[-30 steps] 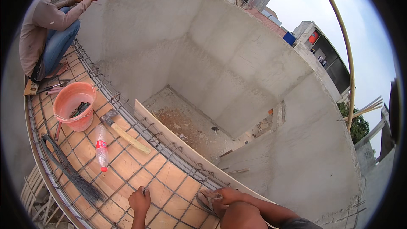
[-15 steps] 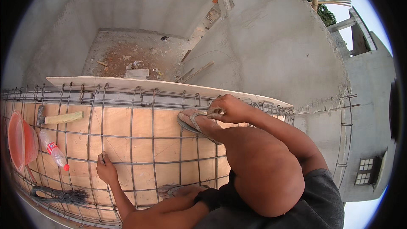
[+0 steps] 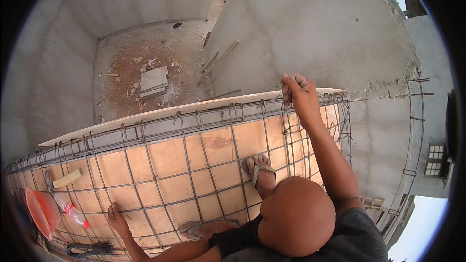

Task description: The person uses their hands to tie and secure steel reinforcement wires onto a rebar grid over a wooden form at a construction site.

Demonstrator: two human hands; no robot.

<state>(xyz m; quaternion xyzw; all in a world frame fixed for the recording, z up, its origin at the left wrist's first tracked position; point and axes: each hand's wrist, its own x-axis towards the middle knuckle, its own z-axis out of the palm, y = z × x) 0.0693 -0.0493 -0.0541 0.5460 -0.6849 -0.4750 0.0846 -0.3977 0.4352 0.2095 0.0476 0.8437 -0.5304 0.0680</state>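
Observation:
My left hand (image 3: 118, 219) is low over the rebar mesh (image 3: 156, 179), its fingers closed next to a crossing of the bars. Something small and dark shows at those fingers, too small to name. My right hand (image 3: 300, 92) is raised at the far edge of the mesh, beside the bent bar ends, with its fingers curled in a pinch. Whatever it may hold is hidden. Under the mesh lies plywood sheeting (image 3: 141, 165). My feet, in flip-flops (image 3: 262, 169), stand among the bars.
At the left lie a hammer (image 3: 68, 178) with a wooden handle, a red plastic basin (image 3: 42, 212), a clear bottle (image 3: 73, 211) with a red cap and a bundle of dark wires (image 3: 92, 249). Past the board edge (image 3: 194, 106), a lower floor (image 3: 126, 63) holds rubble and blocks.
My right hand has moved from beside my foot up and right to the far edge. My forward foot has shifted to the right and nearer. The view has turned and shifted.

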